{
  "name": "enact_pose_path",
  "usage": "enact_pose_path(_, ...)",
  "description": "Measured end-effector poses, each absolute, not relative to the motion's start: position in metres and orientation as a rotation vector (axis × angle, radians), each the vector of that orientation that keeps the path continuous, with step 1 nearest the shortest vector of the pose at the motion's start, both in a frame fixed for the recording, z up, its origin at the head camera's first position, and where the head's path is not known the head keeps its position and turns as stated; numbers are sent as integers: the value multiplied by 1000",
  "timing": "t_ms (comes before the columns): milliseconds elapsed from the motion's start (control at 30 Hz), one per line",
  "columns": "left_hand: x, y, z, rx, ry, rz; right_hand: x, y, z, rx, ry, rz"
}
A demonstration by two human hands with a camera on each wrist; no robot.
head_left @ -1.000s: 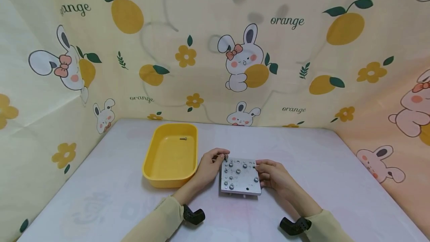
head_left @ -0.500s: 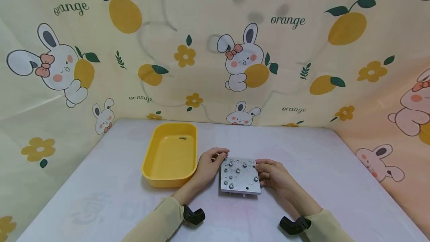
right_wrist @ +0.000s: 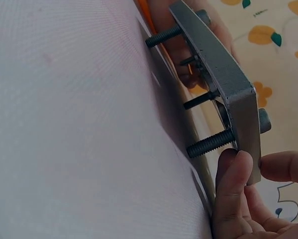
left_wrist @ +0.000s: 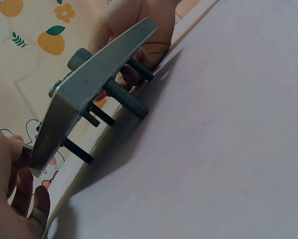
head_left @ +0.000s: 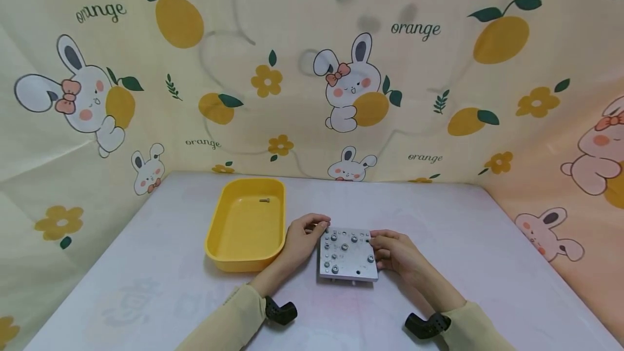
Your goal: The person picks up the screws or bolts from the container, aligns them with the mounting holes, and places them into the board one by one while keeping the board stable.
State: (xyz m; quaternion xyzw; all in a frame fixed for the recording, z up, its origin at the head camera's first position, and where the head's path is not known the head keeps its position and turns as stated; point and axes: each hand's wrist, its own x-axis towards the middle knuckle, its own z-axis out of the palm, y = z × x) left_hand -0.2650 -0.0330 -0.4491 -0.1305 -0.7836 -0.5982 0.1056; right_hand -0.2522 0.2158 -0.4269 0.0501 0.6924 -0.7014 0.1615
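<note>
A square metal plate [head_left: 348, 256] with several socket-head bolts [head_left: 344, 247] in it is held a little above the table. The bolts' threaded shanks [left_wrist: 126, 99] stick out below it in the left wrist view. My right hand [head_left: 397, 251] grips the plate's right edge, with the thumb and fingers on opposite faces in the right wrist view. At the far left corner, my left hand [head_left: 302, 237] pinches a small metal bolt [left_wrist: 28, 148] against the plate; most of this bolt is hidden by the fingers.
A yellow tray [head_left: 210, 251] stands left of the plate, close beside my left forearm. One small bolt [head_left: 265, 200] lies in its far part. The white table [head_left: 439, 215] ends at a patterned cloth backdrop [head_left: 302, 69].
Less of the dark bolt at my left fingertips shows above the plate than one second ago. Both hands and the plate otherwise stay nearly in place.
</note>
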Motion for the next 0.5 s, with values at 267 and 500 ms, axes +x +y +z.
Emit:
enact_pose_path(267,-263,-31,-445,-361,-2301,-1865,-252,215,-425,155,1991,-1996)
enact_pose_path(500,-262,-31,-445,-319,-2289,-1939,-251,215,-425,157,1990,-1995)
